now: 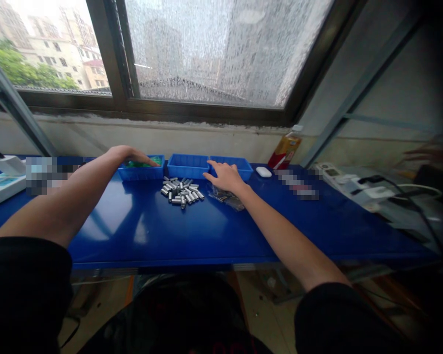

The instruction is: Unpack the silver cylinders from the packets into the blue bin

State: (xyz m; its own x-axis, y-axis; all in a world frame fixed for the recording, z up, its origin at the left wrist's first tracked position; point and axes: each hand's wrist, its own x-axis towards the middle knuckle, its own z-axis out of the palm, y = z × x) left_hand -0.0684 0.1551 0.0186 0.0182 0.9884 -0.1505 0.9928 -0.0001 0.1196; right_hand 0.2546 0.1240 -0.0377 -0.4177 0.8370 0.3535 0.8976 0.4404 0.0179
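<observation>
Three blue bins stand in a row at the back of the blue table. My left hand (135,155) reaches over the left bin (142,173), which holds green items; its fingers are stretched out over them. My right hand (224,175) is spread at the near edge of the right bin (245,169), its fingertips by the gap beside the middle bin (188,167). A pile of small silver metal cylinders (182,191) lies in front of the middle bin. Below my right hand is a clear plastic bag (229,197) with small dark parts.
A white rounded object (263,172) and a bottle with a red and yellow label (285,148) stand at the back right. Power strips with plugs (369,192) lie at the right, and another (3,187) at the far left. A window is behind the table.
</observation>
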